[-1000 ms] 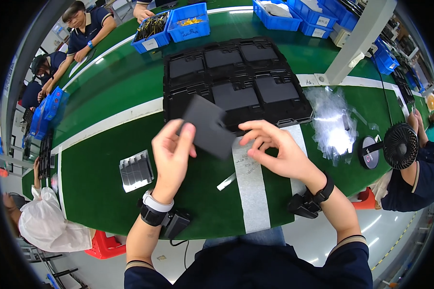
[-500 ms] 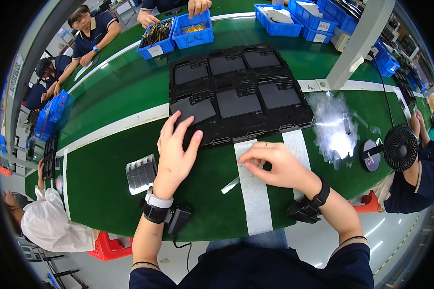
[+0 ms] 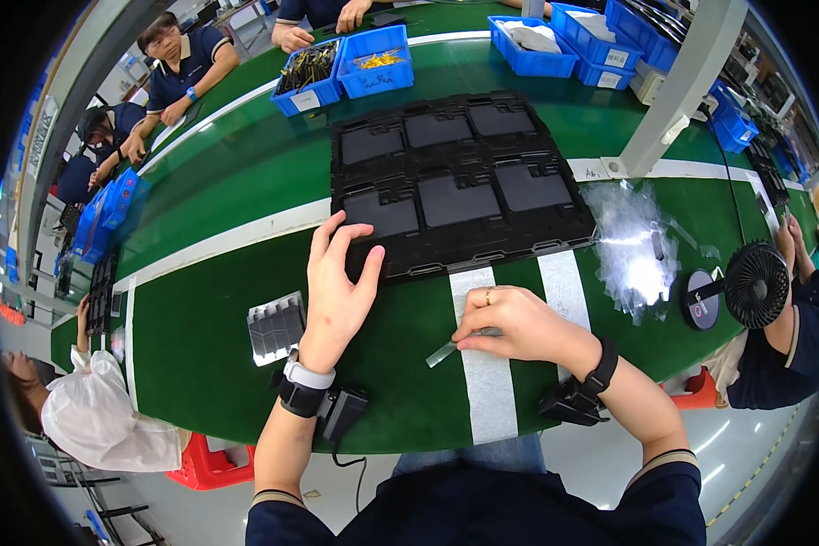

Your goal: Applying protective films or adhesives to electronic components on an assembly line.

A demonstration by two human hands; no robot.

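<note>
My left hand (image 3: 341,287) has its fingers spread at the near left corner of a black tray (image 3: 482,248), the fingertips against its edge. The tray's compartments hold several flat dark rectangular panels (image 3: 461,196); the near left panel (image 3: 384,211) lies in its compartment beside my fingertips. Below the tray, my right hand (image 3: 519,323) pinches a narrow clear film strip (image 3: 441,354) between thumb and fingers. The strip's free end points left over the green table. The pinched end is hidden by the fingers.
Left of my left hand lies a sheet of silvery pieces (image 3: 277,328). Clear film pieces (image 3: 635,255) are heaped right of the tray, near a black fan (image 3: 757,280). Blue bins (image 3: 373,62) stand at the back. A metal post (image 3: 678,100) rises at right. Other people sit around.
My right hand has moved slightly down and pinched the film strip that lay on the table. The near left panel, tilted before, now lies flat in its compartment. The whole view shifted a little.
</note>
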